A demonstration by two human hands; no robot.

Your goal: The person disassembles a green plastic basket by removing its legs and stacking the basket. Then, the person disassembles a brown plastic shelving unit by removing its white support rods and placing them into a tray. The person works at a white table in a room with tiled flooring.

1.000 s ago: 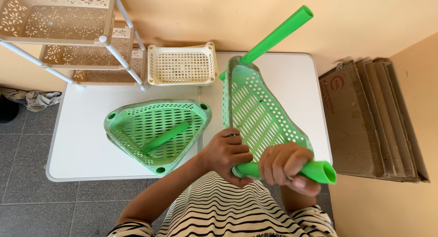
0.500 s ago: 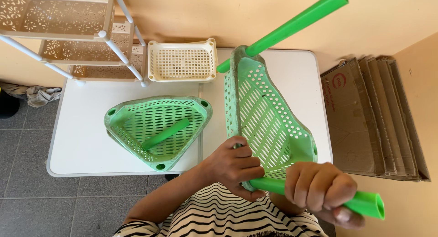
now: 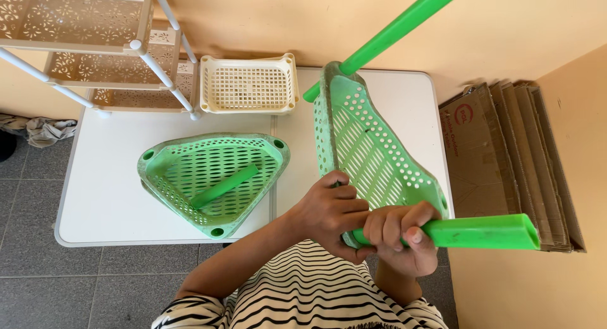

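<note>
The left hand (image 3: 332, 212) is gripping the edge of a green basket shelf (image 3: 370, 155), tipping it up over the white table (image 3: 114, 177). The right hand (image 3: 404, 237) is closing tight around a green pole (image 3: 480, 232) at the shelf's near corner. Another green basket (image 3: 212, 180) is lying on the table.

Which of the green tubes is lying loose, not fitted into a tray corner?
The short green tube lying inside the green tray on the table. The other two sit in corners of the held tray.
</note>
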